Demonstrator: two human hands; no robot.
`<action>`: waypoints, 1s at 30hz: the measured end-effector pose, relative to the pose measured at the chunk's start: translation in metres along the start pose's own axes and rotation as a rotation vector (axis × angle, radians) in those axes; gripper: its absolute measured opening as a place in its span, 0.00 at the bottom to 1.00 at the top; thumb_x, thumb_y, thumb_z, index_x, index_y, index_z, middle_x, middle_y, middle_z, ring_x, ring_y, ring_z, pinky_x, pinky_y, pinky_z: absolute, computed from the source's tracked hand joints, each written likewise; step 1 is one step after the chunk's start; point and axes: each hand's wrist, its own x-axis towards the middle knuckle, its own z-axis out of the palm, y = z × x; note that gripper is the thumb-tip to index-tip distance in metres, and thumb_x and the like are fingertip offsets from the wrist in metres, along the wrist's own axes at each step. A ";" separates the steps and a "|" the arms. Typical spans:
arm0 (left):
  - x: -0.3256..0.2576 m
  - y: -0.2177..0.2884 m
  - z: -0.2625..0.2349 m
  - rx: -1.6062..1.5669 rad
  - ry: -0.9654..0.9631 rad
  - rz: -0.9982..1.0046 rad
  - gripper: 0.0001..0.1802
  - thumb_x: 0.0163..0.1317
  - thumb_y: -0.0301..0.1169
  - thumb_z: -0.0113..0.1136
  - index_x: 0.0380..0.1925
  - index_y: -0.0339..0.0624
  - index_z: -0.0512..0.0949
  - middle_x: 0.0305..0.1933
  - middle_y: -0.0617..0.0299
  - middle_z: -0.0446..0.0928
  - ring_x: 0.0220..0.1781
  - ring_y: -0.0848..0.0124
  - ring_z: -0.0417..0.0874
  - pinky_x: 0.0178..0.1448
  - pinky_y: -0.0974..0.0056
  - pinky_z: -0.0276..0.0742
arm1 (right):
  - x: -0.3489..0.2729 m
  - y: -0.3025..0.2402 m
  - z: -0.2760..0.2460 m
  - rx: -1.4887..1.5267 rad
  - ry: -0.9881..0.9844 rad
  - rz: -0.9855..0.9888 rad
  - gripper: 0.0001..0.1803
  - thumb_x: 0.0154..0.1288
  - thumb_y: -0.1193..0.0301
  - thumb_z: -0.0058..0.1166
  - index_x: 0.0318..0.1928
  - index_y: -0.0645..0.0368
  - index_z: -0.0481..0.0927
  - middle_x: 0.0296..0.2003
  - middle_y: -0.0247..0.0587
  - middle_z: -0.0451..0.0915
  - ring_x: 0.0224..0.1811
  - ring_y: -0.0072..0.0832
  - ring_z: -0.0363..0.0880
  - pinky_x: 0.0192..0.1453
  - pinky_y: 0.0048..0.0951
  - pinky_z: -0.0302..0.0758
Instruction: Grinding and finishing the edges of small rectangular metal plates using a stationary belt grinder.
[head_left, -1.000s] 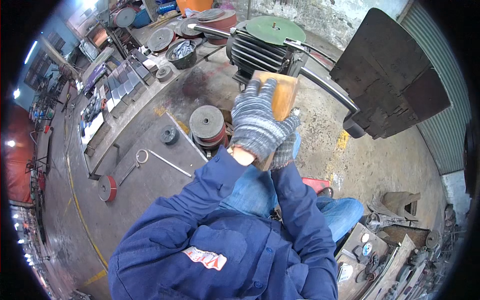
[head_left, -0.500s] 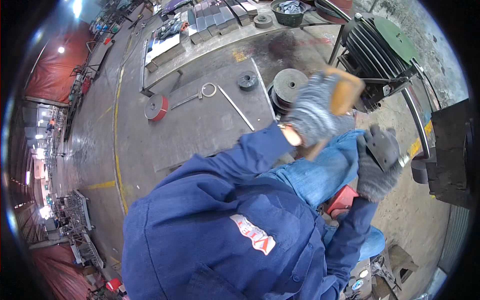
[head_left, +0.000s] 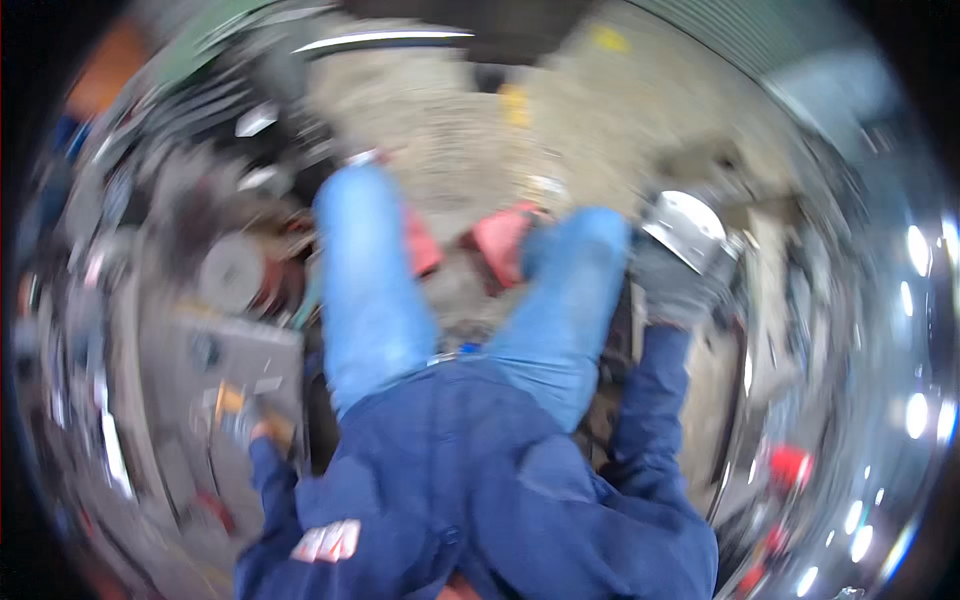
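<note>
The shiny metal plate (head_left: 685,228) sits up at the right knee, and the gloved right hand (head_left: 672,285) is closed around its lower edge, though the blur hides the exact grip. The left hand (head_left: 250,425) is down low by the grey slab (head_left: 225,350), wrapped on something orange-tan (head_left: 232,400); can't tell what. Looks mid-carry to me, nothing set down yet, blue jeans (head_left: 375,300) in between.
</note>
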 end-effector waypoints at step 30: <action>-0.090 0.472 -0.026 -0.898 -0.201 -0.174 0.40 0.63 0.52 0.67 0.67 0.36 0.73 0.63 0.51 0.79 0.62 0.58 0.79 0.67 0.55 0.73 | -0.182 -0.081 -0.346 -2.489 1.349 -0.008 0.19 0.62 0.50 0.58 0.36 0.52 0.88 0.37 0.45 0.89 0.38 0.44 0.87 0.42 0.47 0.82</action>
